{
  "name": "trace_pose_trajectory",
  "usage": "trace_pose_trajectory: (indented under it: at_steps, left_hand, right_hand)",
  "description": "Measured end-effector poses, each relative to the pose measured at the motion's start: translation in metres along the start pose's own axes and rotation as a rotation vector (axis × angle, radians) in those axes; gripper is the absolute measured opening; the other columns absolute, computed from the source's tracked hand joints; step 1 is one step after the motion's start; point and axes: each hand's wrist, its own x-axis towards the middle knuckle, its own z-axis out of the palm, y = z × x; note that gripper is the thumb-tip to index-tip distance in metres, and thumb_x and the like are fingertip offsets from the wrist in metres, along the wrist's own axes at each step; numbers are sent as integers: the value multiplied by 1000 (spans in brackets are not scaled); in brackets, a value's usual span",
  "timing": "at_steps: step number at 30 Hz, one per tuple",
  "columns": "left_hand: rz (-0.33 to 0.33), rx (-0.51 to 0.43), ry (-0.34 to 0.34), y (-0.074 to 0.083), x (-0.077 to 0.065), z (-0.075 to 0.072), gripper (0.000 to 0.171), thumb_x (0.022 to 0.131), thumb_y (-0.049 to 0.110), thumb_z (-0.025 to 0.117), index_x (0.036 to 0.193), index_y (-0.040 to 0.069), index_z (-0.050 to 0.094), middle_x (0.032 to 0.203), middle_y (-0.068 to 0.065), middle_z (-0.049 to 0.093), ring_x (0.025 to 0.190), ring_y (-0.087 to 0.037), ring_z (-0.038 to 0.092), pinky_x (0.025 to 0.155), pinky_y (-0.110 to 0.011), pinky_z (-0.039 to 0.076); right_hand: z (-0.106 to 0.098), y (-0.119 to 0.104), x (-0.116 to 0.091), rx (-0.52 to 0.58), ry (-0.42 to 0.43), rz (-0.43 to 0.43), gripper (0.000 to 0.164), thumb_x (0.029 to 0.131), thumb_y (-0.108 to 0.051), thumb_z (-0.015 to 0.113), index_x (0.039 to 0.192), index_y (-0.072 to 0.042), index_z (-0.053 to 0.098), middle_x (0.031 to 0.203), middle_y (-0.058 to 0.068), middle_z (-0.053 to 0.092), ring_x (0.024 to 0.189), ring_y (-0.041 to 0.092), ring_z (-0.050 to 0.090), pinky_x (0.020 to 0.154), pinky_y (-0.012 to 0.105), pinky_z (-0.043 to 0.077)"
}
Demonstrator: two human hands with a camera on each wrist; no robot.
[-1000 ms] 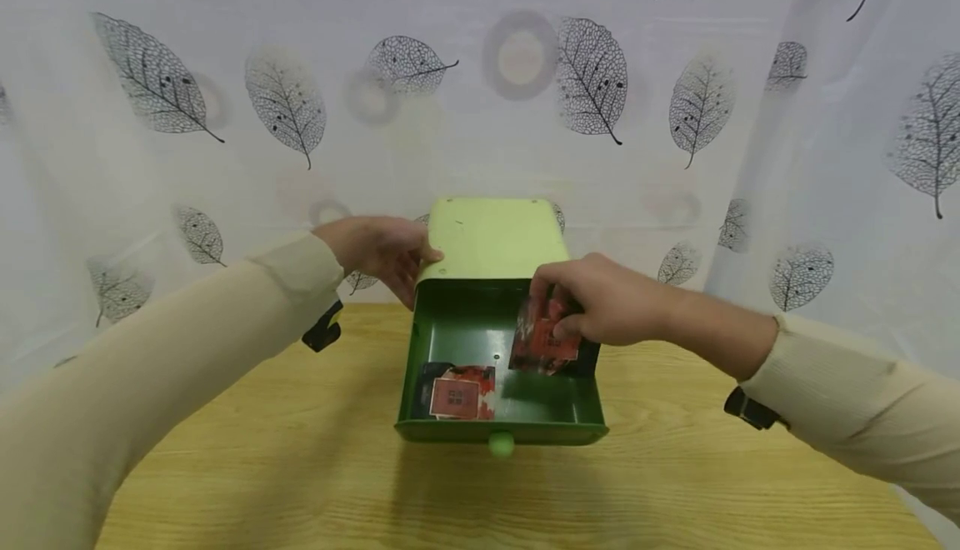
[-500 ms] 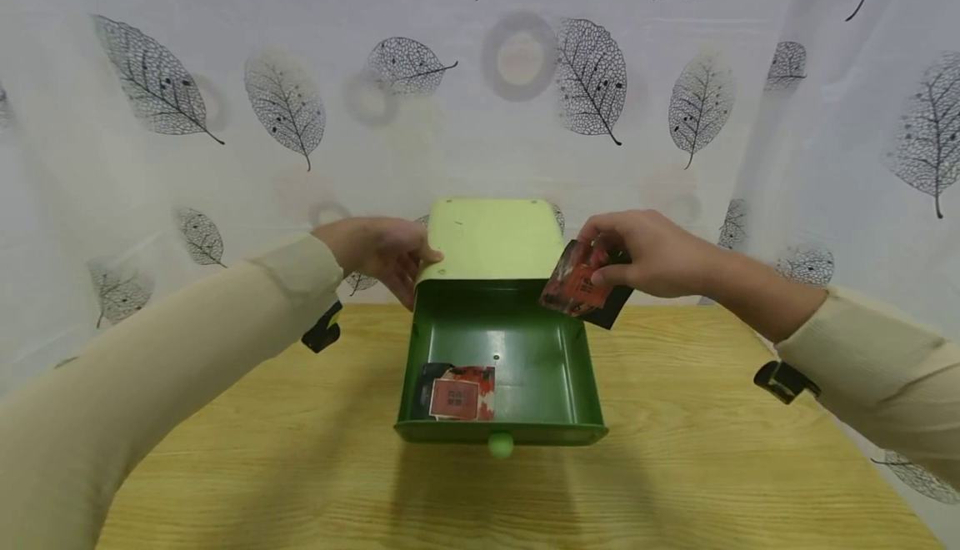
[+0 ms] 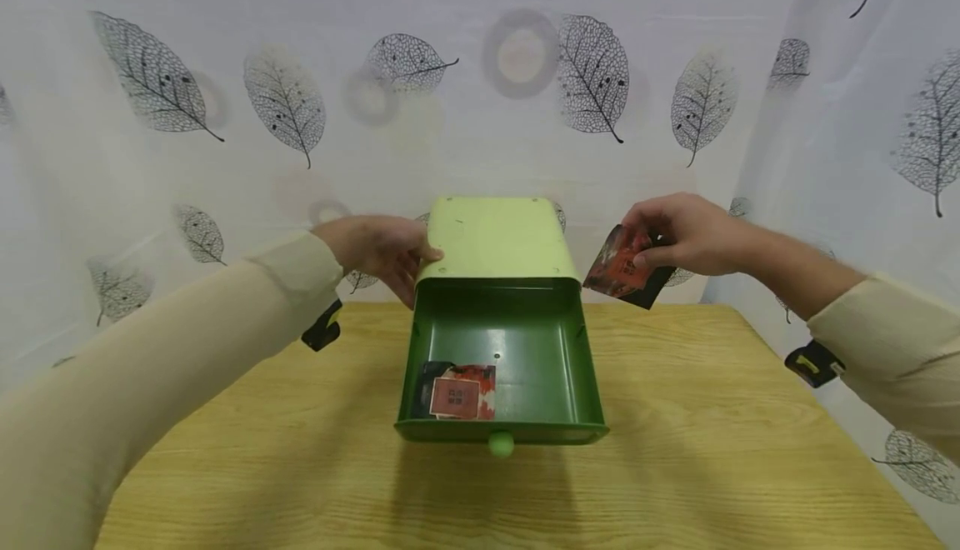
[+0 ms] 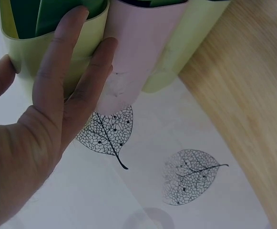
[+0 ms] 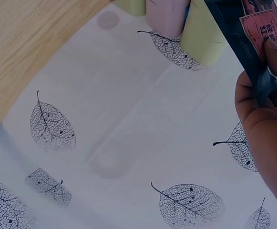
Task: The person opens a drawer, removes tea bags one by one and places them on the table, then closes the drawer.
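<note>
A small drawer cabinet with a light green top [image 3: 498,237] stands in the head view, its dark green drawer [image 3: 525,367] pulled out. My left hand [image 3: 386,250] holds the cabinet's left side, thumb at the top edge and fingers along the side wall. A flat red-and-black packet [image 3: 618,267] hangs to the right of the cabinet, pinched between the thumb and fingers of my right hand [image 3: 690,237]. Printed characters show on its pink label in the right wrist view. Inside the drawer, at the front left, lies a similar red-and-black packet [image 3: 457,393].
Beneath the cabinet is a wood-grain table [image 3: 300,450]. Below the green tier, the left wrist view shows a pink tier [image 4: 133,52] and another light green tier [image 4: 190,43]. A white leaf-print curtain [image 3: 412,150] hangs behind. A round green knob [image 3: 501,444] sticks out from the drawer front.
My right hand has lifted the packet out of the drawer's right side and carried it up and to the right, past the cabinet. My left hand has stayed in place.
</note>
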Motion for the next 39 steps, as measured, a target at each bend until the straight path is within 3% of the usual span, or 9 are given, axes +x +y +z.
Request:
trace_pose_trajectory:
  at_steps: [8, 16, 31, 39]
  left_hand:
    - [-4, -6, 3, 0, 0, 0, 34, 107, 23, 43, 129, -3, 45, 123, -27, 59, 102, -42, 67, 84, -49, 62]
    - [-2, -7, -5, -1, 1, 0, 35, 107, 23, 43, 130, -3, 45, 125, -28, 57, 104, -43, 67, 85, -49, 62]
    - [-2, -6, -2, -1, 2, 0, 33, 106, 23, 45, 129, -2, 45, 125, -28, 57, 104, -43, 66, 84, -49, 62]
    - [1, -10, -1, -1, 1, 0, 35, 107, 23, 44, 130, -3, 44, 125, -28, 57, 105, -43, 66, 86, -49, 61]
  right_hand:
    - [-1, 29, -5, -170, -67, 55, 20, 92, -2, 68, 111, -9, 66, 87, 1, 61, 78, 15, 54, 65, 30, 49]
    - [18, 63, -11, -316, -182, 63, 19, 92, -1, 66, 109, -10, 65, 85, -3, 59, 74, 13, 50, 63, 33, 45]
    - [65, 100, -20, -253, -279, 1, 24, 86, 7, 64, 96, -14, 67, 80, -7, 59, 69, 8, 48, 57, 27, 42]
    - [86, 116, -23, -230, -293, 50, 27, 83, 10, 61, 92, -14, 66, 77, -5, 57, 68, 10, 46, 57, 26, 40]
